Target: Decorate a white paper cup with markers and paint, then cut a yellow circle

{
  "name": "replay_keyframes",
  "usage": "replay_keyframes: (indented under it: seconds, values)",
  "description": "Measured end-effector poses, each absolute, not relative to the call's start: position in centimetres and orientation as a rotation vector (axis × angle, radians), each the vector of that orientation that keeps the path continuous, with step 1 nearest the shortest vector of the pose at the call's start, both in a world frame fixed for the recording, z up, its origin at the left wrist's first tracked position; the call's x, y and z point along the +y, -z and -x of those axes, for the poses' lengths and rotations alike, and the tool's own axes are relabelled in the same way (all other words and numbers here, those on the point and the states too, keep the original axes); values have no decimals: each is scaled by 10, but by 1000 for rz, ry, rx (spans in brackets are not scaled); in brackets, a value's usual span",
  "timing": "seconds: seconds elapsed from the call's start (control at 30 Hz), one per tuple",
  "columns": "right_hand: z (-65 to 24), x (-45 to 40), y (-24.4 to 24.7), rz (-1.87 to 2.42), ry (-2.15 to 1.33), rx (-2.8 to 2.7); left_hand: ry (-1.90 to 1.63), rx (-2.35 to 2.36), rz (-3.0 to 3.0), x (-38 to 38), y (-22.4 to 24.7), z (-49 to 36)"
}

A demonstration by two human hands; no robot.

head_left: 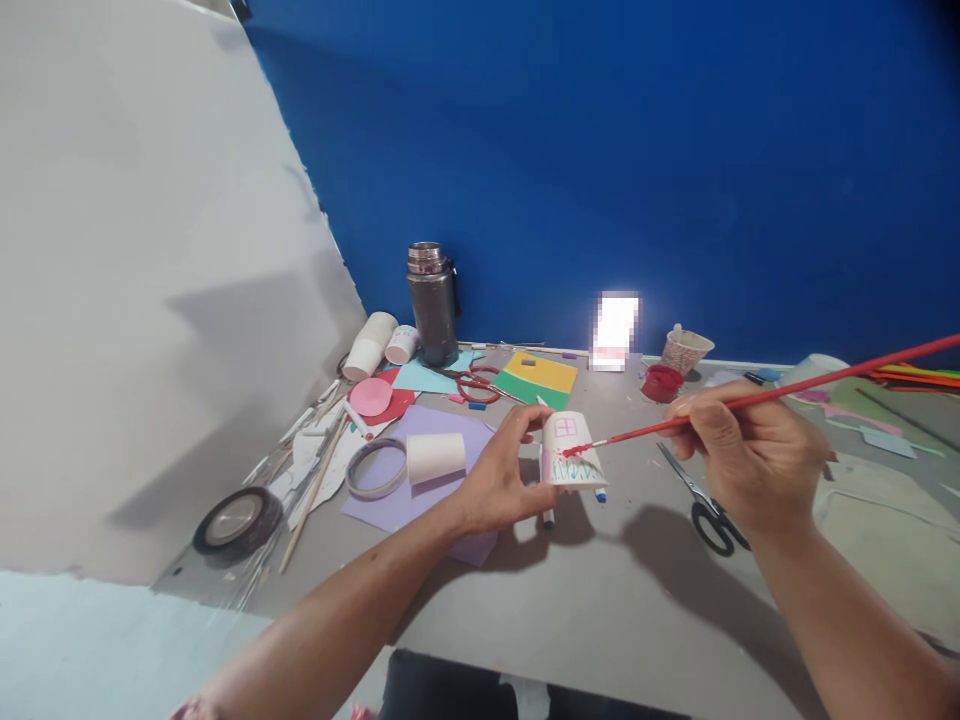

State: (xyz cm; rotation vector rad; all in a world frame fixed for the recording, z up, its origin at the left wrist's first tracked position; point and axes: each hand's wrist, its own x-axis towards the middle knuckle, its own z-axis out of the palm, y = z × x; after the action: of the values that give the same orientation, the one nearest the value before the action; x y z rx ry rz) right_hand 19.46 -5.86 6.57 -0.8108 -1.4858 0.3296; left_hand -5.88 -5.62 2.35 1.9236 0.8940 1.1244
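red brush (817, 381) at cup (583, 465) — pink window (565, 428) drawn

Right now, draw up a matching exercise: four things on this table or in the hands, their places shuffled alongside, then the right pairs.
Things:
1. White cup with a drawn window
2. Long red-handled paintbrush
3. Dark grey flask
4. Plain white cup

Places:
A. On its side over the purple sheet
B. In the right hand
C. Upright near the blue wall
D. In the left hand

Pairs: 1-D, 2-B, 3-C, 4-A
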Motion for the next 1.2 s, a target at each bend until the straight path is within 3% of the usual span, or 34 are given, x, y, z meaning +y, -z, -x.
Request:
replay_keyframes:
  seconds: [1.2]
  values:
    - [-197,-53,-72,761,-512,-1281,-1126,837,-1876,-57,-24,58]
